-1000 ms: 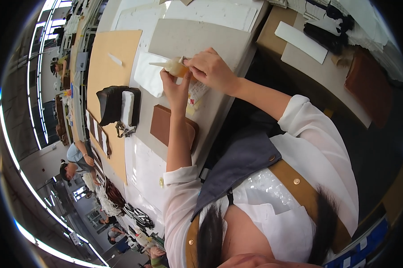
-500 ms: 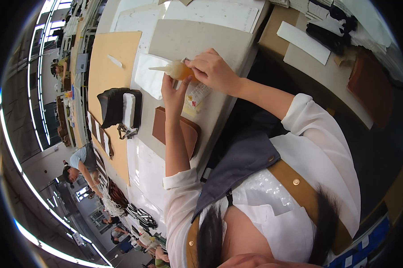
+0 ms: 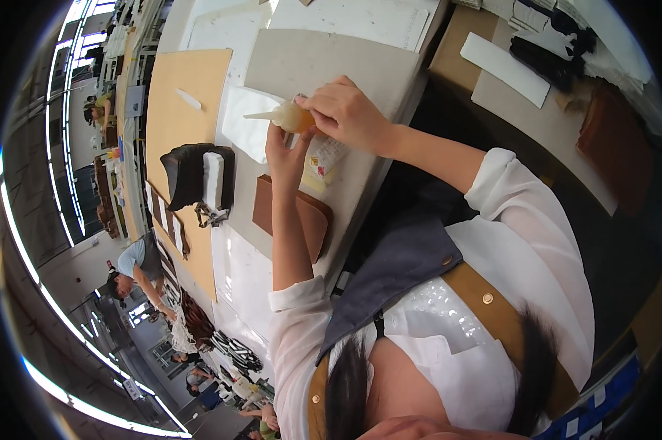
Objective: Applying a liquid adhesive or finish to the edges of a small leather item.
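A squeeze bottle (image 3: 288, 114) with a long pointed nozzle and amber liquid lies tilted on its side between my hands, nozzle toward the left. From below, my left hand (image 3: 285, 150) grips it with thumb and fingers. My right hand (image 3: 349, 114) is curled round its base end, thumb and fingertips closed there; a small pale bit shows at those fingertips, too small to name. Just beneath my hands are a clear packet with printed labels (image 3: 326, 158) and a yellowish slip (image 3: 314, 181). A brown leather piece (image 3: 315, 226) is partly covered by my left forearm.
White paper (image 3: 243, 121) lies left of the bottle on a grey board (image 3: 324, 66). Further left, a black leather piece (image 3: 184, 176) with a white strip rests on a tan board (image 3: 192, 77). Materials fill a right-hand surface (image 3: 518, 121). A co-worker (image 3: 137, 268) bends over a bench at lower left.
My hands and the bottle stay almost in place, with only a slight shift of the right fingers along the bottle. The whole view has moved a little.
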`<state>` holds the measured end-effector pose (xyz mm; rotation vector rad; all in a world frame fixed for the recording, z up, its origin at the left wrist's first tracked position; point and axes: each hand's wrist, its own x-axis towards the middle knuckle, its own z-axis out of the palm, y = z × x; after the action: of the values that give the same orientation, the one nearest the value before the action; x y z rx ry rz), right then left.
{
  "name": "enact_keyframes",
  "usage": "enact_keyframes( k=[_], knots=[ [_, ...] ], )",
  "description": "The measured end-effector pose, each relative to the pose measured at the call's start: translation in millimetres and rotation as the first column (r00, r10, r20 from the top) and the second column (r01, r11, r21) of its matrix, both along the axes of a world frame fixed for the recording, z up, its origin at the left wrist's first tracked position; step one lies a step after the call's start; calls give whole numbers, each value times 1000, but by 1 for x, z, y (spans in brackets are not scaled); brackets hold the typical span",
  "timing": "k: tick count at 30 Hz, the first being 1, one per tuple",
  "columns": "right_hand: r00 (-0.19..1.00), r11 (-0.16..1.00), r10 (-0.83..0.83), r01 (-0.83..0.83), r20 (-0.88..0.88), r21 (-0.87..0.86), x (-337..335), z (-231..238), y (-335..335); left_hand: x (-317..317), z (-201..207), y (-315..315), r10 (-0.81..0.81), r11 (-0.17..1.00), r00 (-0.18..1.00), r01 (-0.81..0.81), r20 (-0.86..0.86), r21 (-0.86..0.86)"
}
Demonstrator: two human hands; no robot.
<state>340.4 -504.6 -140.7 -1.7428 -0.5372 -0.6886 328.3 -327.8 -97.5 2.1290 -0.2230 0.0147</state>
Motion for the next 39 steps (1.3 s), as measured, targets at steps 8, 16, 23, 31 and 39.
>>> enact_keyframes(
  k=[8, 16, 23, 31, 39],
  knots=[
    [991, 961, -60, 91, 122, -260, -24, -27, -19, -1, 1, 5, -3, 999, 998, 5, -57, 47],
    [994, 997, -73, 70, 86, 30, -4, 8, 3, 1, -5, 7, -3, 999, 1000, 3, -16, 37],
    [977, 983, -180, 174, 119, 55, -17, -2, 7, -1, 3, -3, -30, 998, 999, 29, 27, 49],
    [989, 994, -100, 104, -107, 30, -26, -18, -10, 0, 2, 3, -23, 998, 1000, 24, -10, 51],
    [986, 994, 8, 9, -167, 105, -13, 13, 4, 0, -1, 6, -16, 1000, 1000, 16, -7, 26]
  ],
)
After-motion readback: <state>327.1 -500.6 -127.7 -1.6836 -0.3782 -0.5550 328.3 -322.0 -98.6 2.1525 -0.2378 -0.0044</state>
